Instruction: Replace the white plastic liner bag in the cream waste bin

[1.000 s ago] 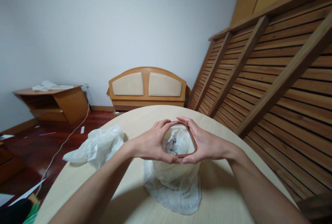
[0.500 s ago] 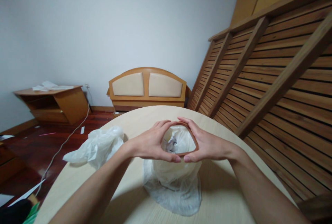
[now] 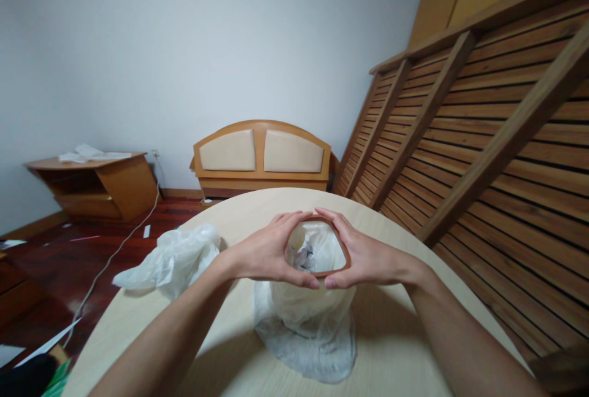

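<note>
In the middle of the head view, my left hand (image 3: 271, 253) and my right hand (image 3: 363, 256) curve around opposite sides of a brown rounded ring (image 3: 342, 241). Thumbs lie along its near edge and fingers along its far edge. The ring sits at the mouth of a small pale bin lined with a white plastic bag (image 3: 315, 323), whose loose skirt hangs down outside onto the table. Through the ring, the bag's inside shows with something crumpled and dark-marked in it. The bin's own wall is mostly hidden by the bag.
The bin stands on a round pale wooden table (image 3: 257, 219). A second crumpled white plastic bag (image 3: 184, 256) lies at the table's left edge. Beyond are a headboard (image 3: 262, 148), a low cabinet with papers (image 3: 110, 182), a floor cable and slatted wooden panels (image 3: 460, 133) on the right.
Almost nothing differs. Both hands and the ring have shifted very slightly to the left, with the hold unchanged.
</note>
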Available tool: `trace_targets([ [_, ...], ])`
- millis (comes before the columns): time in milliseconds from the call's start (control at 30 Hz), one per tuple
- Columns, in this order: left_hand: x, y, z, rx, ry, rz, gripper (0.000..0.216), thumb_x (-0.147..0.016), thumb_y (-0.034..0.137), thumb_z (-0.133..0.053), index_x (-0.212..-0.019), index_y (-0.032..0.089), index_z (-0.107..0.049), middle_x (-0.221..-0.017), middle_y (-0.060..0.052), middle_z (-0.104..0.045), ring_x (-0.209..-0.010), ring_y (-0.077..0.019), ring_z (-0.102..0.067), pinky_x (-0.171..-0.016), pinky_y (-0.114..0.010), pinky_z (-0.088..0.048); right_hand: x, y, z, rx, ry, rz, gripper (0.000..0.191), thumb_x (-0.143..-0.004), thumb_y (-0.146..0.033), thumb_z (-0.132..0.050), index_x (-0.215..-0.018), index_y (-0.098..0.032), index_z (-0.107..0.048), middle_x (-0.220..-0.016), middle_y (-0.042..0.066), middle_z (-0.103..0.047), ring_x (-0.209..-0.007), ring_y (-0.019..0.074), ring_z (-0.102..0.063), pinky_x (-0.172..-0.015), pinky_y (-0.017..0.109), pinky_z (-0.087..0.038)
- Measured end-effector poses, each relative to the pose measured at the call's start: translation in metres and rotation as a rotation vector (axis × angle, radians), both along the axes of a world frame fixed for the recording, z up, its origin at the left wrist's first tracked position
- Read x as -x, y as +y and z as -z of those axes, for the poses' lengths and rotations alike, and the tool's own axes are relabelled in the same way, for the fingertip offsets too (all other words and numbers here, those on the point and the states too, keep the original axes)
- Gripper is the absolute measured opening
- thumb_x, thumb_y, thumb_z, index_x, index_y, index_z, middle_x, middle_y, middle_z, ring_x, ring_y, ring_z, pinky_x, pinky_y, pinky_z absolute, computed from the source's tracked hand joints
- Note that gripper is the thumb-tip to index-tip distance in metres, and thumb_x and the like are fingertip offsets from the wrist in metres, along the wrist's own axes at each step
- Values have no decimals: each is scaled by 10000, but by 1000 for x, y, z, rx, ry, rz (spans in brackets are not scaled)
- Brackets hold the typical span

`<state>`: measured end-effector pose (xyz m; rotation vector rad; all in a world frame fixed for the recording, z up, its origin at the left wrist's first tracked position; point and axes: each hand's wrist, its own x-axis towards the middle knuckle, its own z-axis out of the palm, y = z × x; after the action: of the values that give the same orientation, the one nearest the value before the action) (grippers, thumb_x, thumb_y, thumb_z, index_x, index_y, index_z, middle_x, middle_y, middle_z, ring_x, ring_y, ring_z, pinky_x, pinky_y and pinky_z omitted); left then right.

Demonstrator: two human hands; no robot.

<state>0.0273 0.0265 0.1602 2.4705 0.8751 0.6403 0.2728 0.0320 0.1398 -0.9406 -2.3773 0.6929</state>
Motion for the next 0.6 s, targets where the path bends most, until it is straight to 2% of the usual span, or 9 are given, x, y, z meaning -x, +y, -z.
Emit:
trace_targets([
  [267, 2, 2, 4, -7, -49, -15, 1120, -631, 543, -876, -1550, 219, -324, -1568, -177, -405, -1454, -382, -366, -1209, -571, -293, 1, -1, -2, -22, 30, -23, 1192, -683, -560, -842, -1592, -244, -138, -1605, 165, -262, -1499, 346, -260, -1238, 540, -202],
  [500, 6, 3, 1, 45, -21, -41, 1149, -641, 602, -854, -1572, 240, -286, -1667, -181, -207, -1547, -378, -166, -1238, -610, -186, 0, -2, -4, -34, 16, 4, 1176, -690, -588, -825, -1591, -235, -156, -1618, 168, -249, -1504, 347, -258, -1237, 536, -218],
  [600, 11, 2, -1, 65, -17, -46, 1175, -640, 631, -844, -1583, 242, -259, -1676, -179, -174, -1552, -374, -151, -1241, -607, -176, -1, -2, -5, -30, 11, 29, 1193, -688, -606, -819, -1599, -230, -145, -1619, 171, -249, -1506, 359, -249, -1235, 548, -210],
])
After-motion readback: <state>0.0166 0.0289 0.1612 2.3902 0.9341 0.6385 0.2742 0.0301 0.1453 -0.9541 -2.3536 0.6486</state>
